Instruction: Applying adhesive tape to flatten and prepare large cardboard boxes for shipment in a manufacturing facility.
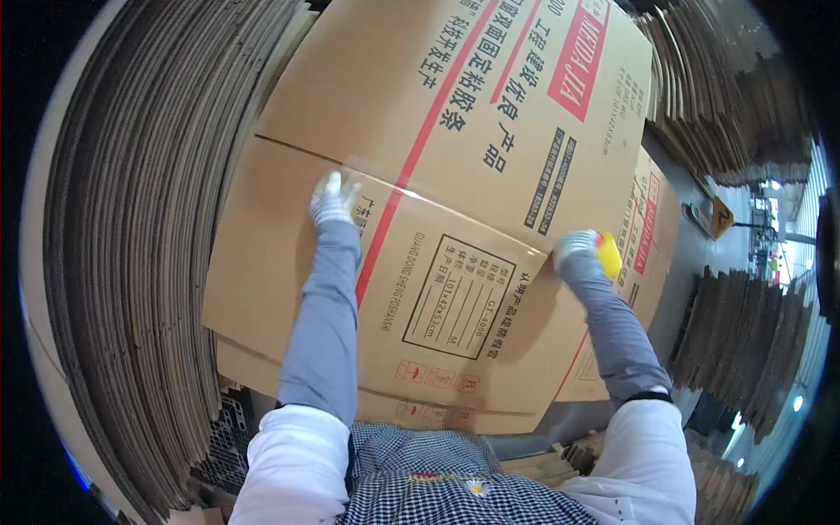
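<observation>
A large flattened brown cardboard box [350, 105] with red and black print lies before me, its flap [271, 219] meeting the main panel at a seam. Along that seam runs a shiny clear strip of tape [437, 207], from beside my left hand toward my right. My left hand [332, 199], in a white glove, rests open on the flap by the tape's left end, fingers extended. At the seam's right end, my gloved right hand [575, 249] is closed on a yellow tape dispenser [609, 255]; the hand hides part of it.
Another printed cardboard sheet [656, 227] sticks out beneath on the right. Tall stacks of flat cardboard stand close on the left [149, 201] and at the far right [700, 79], with a further stack [744, 337] at right. A yellow sign [722, 217] stands beyond on the floor.
</observation>
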Motion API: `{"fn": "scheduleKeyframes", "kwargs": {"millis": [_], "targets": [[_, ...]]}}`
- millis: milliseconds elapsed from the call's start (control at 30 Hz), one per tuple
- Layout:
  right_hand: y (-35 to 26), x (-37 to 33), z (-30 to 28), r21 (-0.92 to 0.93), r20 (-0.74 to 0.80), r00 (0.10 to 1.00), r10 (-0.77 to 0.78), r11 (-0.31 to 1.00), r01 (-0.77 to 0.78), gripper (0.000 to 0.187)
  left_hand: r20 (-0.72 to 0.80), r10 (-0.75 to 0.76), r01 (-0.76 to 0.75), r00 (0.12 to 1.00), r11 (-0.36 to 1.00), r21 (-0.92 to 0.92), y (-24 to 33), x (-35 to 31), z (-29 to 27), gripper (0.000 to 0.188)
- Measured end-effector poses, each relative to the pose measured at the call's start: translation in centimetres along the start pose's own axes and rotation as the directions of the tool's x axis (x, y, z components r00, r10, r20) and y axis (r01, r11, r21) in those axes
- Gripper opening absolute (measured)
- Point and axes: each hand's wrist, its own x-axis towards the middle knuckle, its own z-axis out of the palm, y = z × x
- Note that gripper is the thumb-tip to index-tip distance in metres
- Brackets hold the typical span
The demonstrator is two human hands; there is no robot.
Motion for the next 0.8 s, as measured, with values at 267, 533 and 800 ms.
{"fn": "scheduleKeyframes", "kwargs": {"millis": [267,533,800], "targets": [[-2.4,-12.5,7.3,0.82,-0.413,0.893,-0.177,-0.5,0.28,0.038,0.593,-0.675,0.649,0.439,0.694,0.31,-11.7,-21.5,-6.1,0.07],[-8.6,-15.0,9.8,0.846,-0.516,0.827,-0.224,-0.286,0.451,0.039,0.672,-0.576,0.584,0.466,0.77,0.255,-11.9,-26.9,-9.0,0.044],[-12.1,-15.3,12.9,0.839,-0.509,0.823,-0.253,-0.362,0.407,0.039,0.617,-0.576,0.603,0.536,0.773,0.197,-12.3,-28.4,-12.6,0.037]]}}
